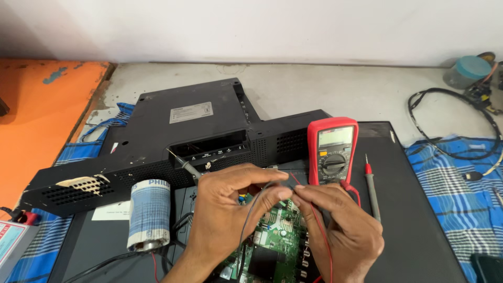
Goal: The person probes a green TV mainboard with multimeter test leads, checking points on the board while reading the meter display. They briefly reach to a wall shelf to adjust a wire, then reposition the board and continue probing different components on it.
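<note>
While both hands meet over the green circuit board [272,236], left hand [222,209] and right hand [340,228] fingers pinch thin wires [272,186] between them. Red multimeter [332,151] just beyond, red probe [371,186] lying right of it.

This looks like a repair workshop for electronics. A red meter [332,151] with a dial stands on the work table [325,89], with its red probe [371,186] lying beside it. A green circuit board [275,241] sits open inside a flat black set, and the set's black back cover [178,136] lies off to the side. Loose wires [456,126] lie on a blue checked cloth [461,183].
</note>
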